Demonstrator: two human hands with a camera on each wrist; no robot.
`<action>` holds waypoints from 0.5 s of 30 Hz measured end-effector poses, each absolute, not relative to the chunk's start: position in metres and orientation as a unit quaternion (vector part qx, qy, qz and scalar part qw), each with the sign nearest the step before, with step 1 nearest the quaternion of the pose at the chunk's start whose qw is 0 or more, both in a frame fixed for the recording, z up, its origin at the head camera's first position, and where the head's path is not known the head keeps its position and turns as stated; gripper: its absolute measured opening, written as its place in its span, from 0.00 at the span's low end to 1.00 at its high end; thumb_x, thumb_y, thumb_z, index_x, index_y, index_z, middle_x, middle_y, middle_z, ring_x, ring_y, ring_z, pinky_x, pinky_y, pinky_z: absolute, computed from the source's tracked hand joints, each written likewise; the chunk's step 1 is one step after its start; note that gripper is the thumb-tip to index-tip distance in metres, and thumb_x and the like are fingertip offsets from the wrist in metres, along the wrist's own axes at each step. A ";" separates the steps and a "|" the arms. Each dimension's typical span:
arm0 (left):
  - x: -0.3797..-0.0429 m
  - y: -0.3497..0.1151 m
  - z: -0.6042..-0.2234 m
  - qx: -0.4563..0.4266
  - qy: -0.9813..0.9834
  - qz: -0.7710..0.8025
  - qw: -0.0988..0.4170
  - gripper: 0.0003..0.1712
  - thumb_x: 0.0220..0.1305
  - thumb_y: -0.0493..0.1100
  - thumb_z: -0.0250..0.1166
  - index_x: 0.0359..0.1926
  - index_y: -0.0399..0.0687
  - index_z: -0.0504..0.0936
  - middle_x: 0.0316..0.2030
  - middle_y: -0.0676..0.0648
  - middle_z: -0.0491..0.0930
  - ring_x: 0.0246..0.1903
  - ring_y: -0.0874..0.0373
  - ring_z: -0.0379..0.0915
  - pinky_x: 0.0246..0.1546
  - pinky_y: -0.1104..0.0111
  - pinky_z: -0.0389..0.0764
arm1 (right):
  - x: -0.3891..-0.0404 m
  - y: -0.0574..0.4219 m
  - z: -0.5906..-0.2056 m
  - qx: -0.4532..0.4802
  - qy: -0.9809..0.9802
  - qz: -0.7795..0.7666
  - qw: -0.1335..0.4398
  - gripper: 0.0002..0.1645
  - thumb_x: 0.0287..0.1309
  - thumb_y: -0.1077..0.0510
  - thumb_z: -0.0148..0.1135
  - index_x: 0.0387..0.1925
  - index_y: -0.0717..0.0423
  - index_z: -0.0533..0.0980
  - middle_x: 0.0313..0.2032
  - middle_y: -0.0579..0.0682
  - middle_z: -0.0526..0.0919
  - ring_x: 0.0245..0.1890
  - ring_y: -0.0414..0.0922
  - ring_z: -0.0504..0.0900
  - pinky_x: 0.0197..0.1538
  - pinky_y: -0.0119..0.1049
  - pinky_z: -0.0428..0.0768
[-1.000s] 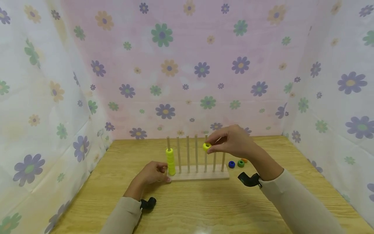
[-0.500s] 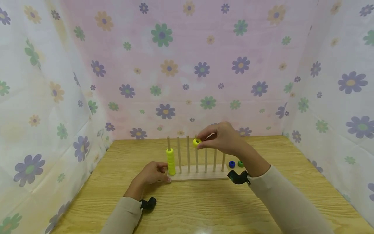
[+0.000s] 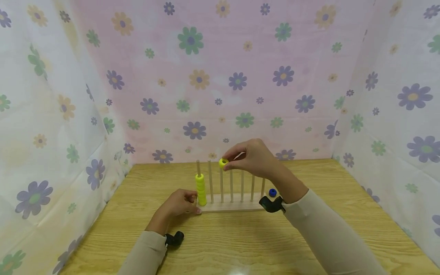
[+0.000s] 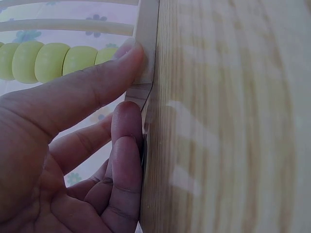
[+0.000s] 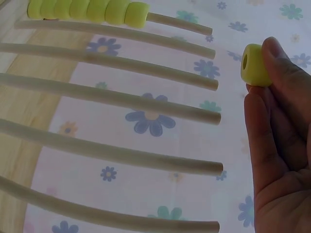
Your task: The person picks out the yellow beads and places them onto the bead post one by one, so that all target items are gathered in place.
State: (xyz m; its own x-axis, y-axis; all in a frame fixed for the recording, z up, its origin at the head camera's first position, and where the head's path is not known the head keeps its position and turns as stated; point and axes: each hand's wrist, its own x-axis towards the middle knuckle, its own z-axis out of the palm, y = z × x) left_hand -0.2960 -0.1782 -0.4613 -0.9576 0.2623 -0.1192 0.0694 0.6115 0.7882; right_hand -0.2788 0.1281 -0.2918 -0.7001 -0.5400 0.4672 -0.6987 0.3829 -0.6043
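Note:
My right hand [image 3: 253,157] pinches a yellow bead [image 3: 222,164] between thumb and fingers, up at the height of the peg tops. In the right wrist view the bead's hole [image 5: 245,61] faces the pegs, and the bead is apart from their tips. A wooden peg rack [image 3: 233,207] stands upright on the table with a row of thin pegs. Its leftmost peg carries a stack of several yellow beads [image 3: 201,190], with bare wood above them. My left hand [image 3: 180,202] holds the left end of the rack's base, thumb [image 4: 130,56] on its front.
On the wooden table [image 3: 220,244], a blue bead [image 3: 272,192] lies just right of the rack, near my right wrist. Flowered cloth [image 3: 220,76] closes off the back and both sides. A black wrist camera [image 3: 271,204] sits on my right wrist.
My right hand has carried the yellow bead leftward and slightly up along the peg tops. Its forearm now covers the green and orange beads. My left hand has stayed in place.

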 end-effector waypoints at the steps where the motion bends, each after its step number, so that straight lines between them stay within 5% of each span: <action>1: -0.296 -0.178 -0.462 0.094 0.890 0.432 0.112 0.40 0.48 0.42 0.85 0.64 0.48 0.83 0.39 0.47 0.78 0.37 0.53 0.70 0.33 0.65 0.72 | -0.280 0.127 -0.292 0.376 -0.825 0.411 0.098 0.09 0.54 0.51 0.80 0.39 0.42 0.90 0.38 0.40 0.90 0.35 0.40 0.90 0.39 0.33 0.87; 15: -0.296 -0.179 -0.463 0.099 0.886 0.439 0.112 0.38 0.47 0.43 0.85 0.62 0.49 0.85 0.38 0.47 0.78 0.36 0.53 0.69 0.31 0.65 0.71 | -0.284 0.109 -0.289 0.354 -0.834 0.410 0.101 0.10 0.55 0.49 0.80 0.39 0.42 0.90 0.37 0.38 0.91 0.34 0.36 0.90 0.39 0.32 0.87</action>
